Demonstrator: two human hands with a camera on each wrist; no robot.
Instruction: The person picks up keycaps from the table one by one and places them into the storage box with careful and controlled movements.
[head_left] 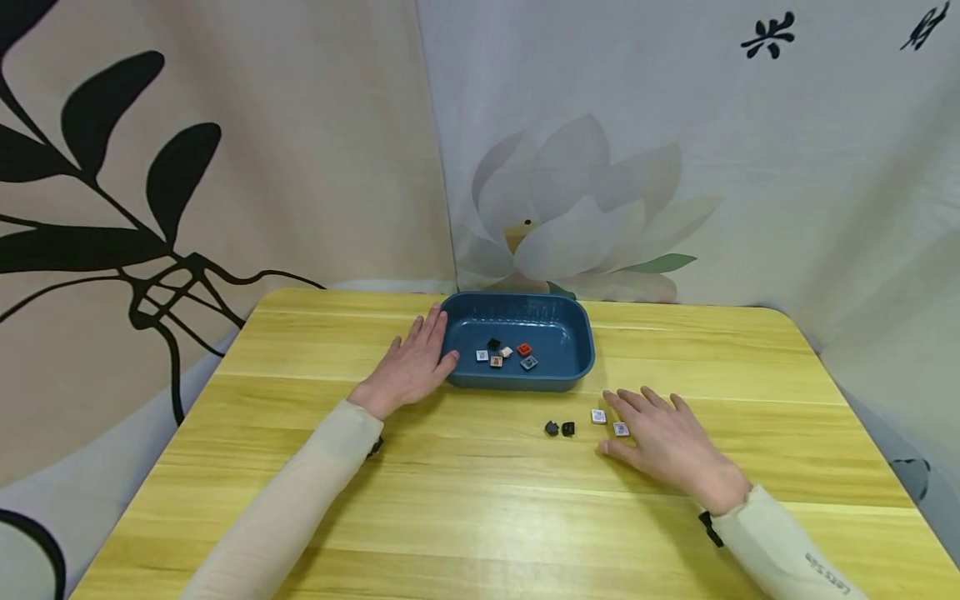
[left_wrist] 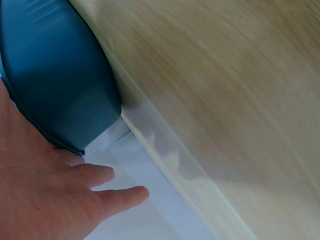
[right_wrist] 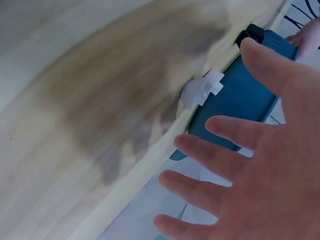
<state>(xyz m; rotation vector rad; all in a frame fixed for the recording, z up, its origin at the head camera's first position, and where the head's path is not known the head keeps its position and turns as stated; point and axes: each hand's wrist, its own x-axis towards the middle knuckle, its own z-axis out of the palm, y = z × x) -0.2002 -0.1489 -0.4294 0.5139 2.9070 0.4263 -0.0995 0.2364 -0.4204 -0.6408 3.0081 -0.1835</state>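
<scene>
A blue rectangular tray [head_left: 517, 385] stands near the back of the table. My left hand [head_left: 408, 367] lies along its left wall, fingers straight and thumb at the front corner; in the left wrist view, the hand [left_wrist: 45, 185] is beside the tray's wall [left_wrist: 60, 65]. To the tray's front right, my right hand [head_left: 663, 433] is spread low over the table, its fingers holding nothing. Just left of its fingers are a white square piece [head_left: 597, 416] and another white piece [head_left: 621, 429], both like keycaps. Further left sit two small black pieces [head_left: 567, 428].
Inside the tray are several small square pieces, including a red one [head_left: 524, 349], a black one [head_left: 493, 343] and a white one [head_left: 482, 356]. The wooden table [head_left: 465, 508] ends just behind the tray, before a printed curtain [head_left: 360, 167].
</scene>
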